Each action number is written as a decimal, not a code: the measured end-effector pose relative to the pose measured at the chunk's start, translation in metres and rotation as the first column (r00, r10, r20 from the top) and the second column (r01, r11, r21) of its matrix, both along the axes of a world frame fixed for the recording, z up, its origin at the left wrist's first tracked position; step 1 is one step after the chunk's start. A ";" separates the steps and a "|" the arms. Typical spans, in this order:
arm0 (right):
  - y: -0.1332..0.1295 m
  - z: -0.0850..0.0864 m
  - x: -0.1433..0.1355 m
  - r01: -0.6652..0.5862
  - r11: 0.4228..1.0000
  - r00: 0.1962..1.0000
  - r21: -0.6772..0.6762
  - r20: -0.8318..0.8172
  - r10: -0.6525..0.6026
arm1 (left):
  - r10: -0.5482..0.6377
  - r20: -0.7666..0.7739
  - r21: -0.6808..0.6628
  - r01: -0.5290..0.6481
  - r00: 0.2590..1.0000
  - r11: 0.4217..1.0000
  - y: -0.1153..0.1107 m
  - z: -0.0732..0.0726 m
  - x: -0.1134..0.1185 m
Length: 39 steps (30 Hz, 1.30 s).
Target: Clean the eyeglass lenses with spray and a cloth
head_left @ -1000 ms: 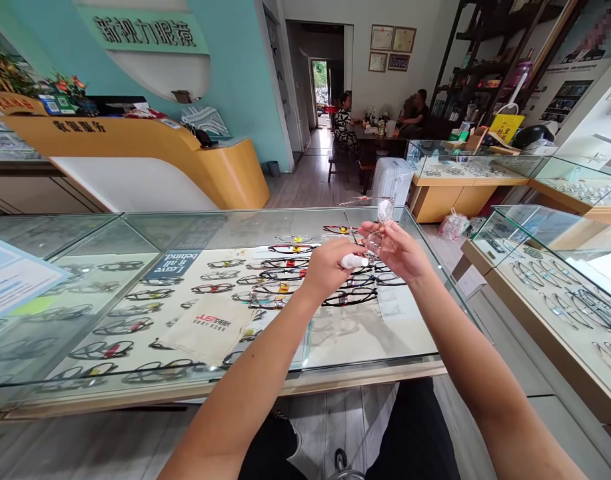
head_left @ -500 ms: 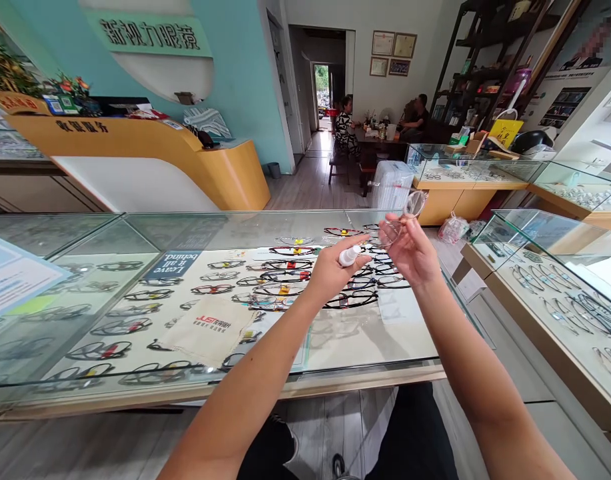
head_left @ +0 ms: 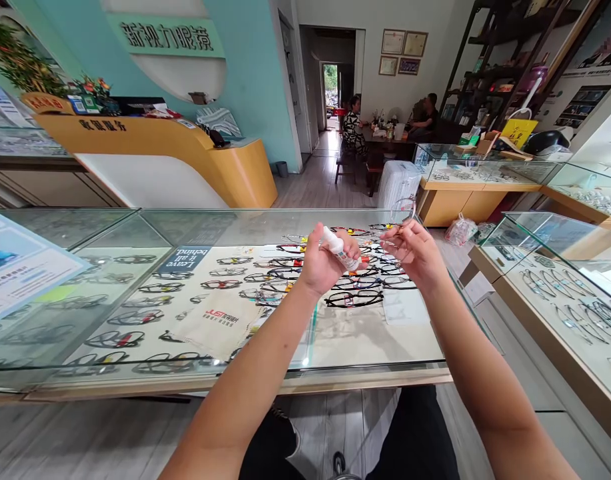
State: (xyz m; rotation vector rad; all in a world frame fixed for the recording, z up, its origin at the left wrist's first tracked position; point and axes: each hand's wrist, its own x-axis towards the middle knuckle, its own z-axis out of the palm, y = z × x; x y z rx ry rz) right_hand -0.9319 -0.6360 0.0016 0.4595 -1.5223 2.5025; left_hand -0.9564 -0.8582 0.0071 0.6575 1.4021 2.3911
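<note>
Left hand (head_left: 321, 268) holding bottle (head_left: 341, 249) near frame centre, thumb and fingers wrapping round it, nozzle pointing up-left. Right hand (head_left: 421, 253) holding glasses (head_left: 412, 209) right of centre, thumb and fingertips clamping on them. Both hands hovering above glass case (head_left: 355, 343). Spectacles (head_left: 354, 299) lying in rows inside; cloth (head_left: 212, 333) lying lower left of centre. Suitcase (head_left: 398, 177) standing beyond glasses.

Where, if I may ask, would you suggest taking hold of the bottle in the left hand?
Probably by the wide, printed body of the bottle, coming from the right. It lies tilted in the left hand, its narrow tip pointing up and leftward, while the broader body slants down rightward, offering more surface.
</note>
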 end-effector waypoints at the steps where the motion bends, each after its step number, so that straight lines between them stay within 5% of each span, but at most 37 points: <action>1: -0.003 -0.001 0.001 -0.010 0.999 1.000 0.035 0.011 0.010 | 0.034 -0.017 -0.035 -0.035 0.999 0.999 -0.001 -0.002 -0.002; 6: -0.014 -0.008 0.002 -0.058 0.983 0.998 0.175 0.029 0.054 | 0.188 -0.218 -0.196 -0.232 0.958 0.953 -0.004 -0.016 -0.013; 14: -0.025 -0.017 0.004 -0.145 0.944 0.989 0.296 0.017 0.146 | 0.216 -0.497 -0.322 -0.410 0.841 0.854 -0.001 -0.023 -0.012; 21: -0.029 -0.021 0.005 -0.213 0.934 0.976 0.286 0.011 0.219 | 0.236 -0.516 -0.330 -0.445 0.823 0.832 0.001 -0.025 -0.012; 27: -0.022 -0.012 0.001 -0.140 0.977 0.990 0.161 0.017 0.139 | 0.175 -0.527 -0.347 -0.399 0.831 0.849 0.000 -0.028 -0.014; 33: -0.023 -0.009 0.001 -0.127 0.986 0.992 0.110 0.035 0.123 | 0.083 -0.578 -0.475 -0.418 0.812 0.774 0.003 -0.036 -0.011; 39: -0.022 -0.013 -0.005 -0.129 0.989 0.991 0.079 0.055 0.125 | 0.100 -0.572 -0.409 -0.389 0.814 0.825 0.002 -0.024 -0.003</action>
